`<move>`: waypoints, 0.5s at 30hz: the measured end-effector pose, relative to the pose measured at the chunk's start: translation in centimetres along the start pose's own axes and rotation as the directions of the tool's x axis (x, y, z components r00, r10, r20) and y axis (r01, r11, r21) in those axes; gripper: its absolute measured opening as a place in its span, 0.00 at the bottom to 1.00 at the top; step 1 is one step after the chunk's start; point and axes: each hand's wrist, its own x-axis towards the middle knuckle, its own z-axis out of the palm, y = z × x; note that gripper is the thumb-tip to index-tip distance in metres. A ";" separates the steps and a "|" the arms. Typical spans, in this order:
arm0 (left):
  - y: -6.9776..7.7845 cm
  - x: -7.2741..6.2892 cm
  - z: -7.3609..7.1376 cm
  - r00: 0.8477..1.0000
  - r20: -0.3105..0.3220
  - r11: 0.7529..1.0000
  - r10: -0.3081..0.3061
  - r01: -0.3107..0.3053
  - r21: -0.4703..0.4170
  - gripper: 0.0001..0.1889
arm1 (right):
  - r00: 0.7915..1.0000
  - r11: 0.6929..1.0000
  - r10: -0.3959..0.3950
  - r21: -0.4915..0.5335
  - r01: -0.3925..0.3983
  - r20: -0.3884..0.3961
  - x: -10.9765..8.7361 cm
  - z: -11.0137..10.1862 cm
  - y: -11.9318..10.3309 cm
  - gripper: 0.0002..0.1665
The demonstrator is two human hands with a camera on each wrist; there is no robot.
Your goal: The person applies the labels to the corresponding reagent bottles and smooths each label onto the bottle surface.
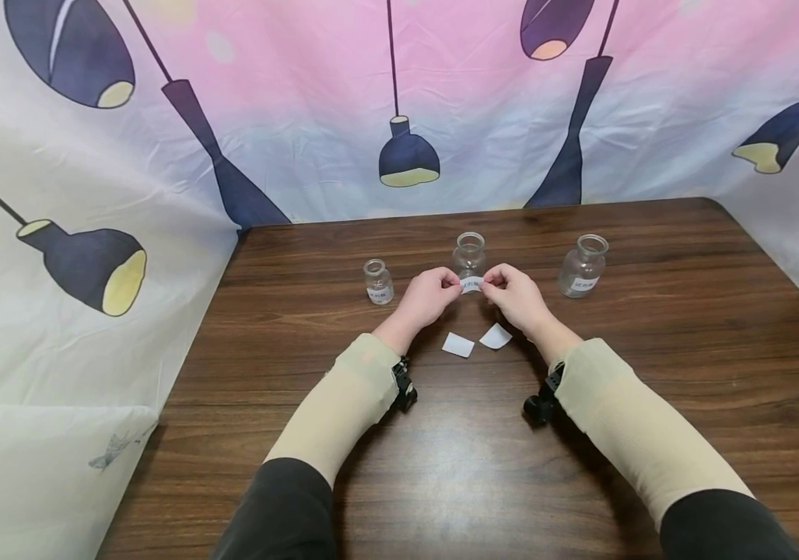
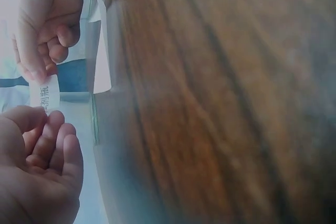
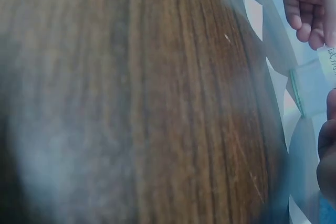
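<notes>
Between both hands a small white printed label (image 1: pixel 471 285) is stretched, slightly bowed, in front of the middle glass bottle (image 1: pixel 470 250). My left hand (image 1: pixel 431 296) pinches its left end between thumb and forefinger. The right end is pinched the same way by my right hand (image 1: pixel 516 298). In the left wrist view, dark characters show on the label (image 2: pixel 45 94), and the other fingers of the left hand (image 2: pixel 44 156) are loosely curled. The label overlaps the lower part of the bottle in the head view.
A smaller glass bottle (image 1: pixel 377 281) with a label stands to the left, and a wider labelled glass bottle (image 1: pixel 583 267) to the right. Two white paper pieces, a left one (image 1: pixel 458 344) and a right one (image 1: pixel 495 336), lie on the wooden table (image 1: pixel 455 482) between the forearms.
</notes>
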 end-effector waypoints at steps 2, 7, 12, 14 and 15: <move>0.0 0.1 0.1 1.000 -0.011 1.000 0.000 0.000 0.023 0.07 | 1.000 1.000 0.002 -0.005 -0.002 -0.004 0.1 0.1 0.0 0.07; 0.0 0.4 0.3 1.000 -0.031 0.998 -0.001 0.003 0.063 0.07 | 1.000 1.000 0.012 -0.027 -0.013 -0.008 0.2 0.1 0.2 0.07; 0.1 0.5 0.4 0.999 -0.043 0.994 -0.007 0.011 0.109 0.07 | 1.000 0.999 0.011 -0.037 -0.011 -0.009 0.3 0.3 0.4 0.07; 0.1 0.5 0.5 0.999 -0.049 0.991 -0.011 0.018 0.131 0.07 | 1.000 0.999 0.006 -0.040 -0.006 -0.013 0.3 0.4 0.5 0.07; 0.1 0.5 0.5 0.999 -0.052 0.990 -0.014 0.021 0.140 0.07 | 1.000 0.999 0.004 -0.040 -0.005 -0.014 0.3 0.4 0.5 0.07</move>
